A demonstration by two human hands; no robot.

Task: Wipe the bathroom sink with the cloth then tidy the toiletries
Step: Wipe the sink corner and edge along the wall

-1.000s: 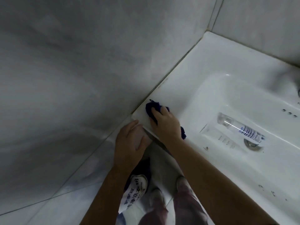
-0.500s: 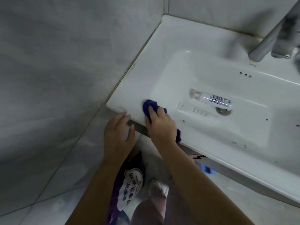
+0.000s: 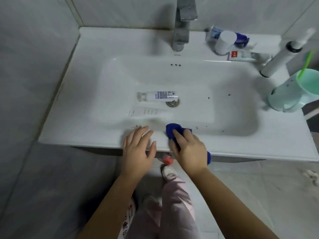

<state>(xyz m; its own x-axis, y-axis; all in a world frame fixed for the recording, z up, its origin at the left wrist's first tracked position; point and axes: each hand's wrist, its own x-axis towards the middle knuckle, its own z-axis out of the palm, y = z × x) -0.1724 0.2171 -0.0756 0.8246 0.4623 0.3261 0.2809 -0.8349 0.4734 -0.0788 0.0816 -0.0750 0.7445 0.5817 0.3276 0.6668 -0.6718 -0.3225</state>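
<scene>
Blue cloth (image 3: 176, 132) sits wadded on sink (image 3: 103, 49) front rim, at the basin's near edge. Right hand (image 3: 189, 150) presses down on it, fingers (image 3: 178, 137) close together and laid flat over the wad; thumb hidden. Left hand (image 3: 138, 149) lies flat on the rim just beside it, fingers slightly spread. In the basin, a clear bottle (image 3: 158, 96) lies by the drain (image 3: 172, 102), with a white tube (image 3: 146, 112) just in front. Faucet (image 3: 183, 23) at back centre. Toothpaste tube (image 3: 245, 56) and mint cup (image 3: 293, 94) on the right rim.
</scene>
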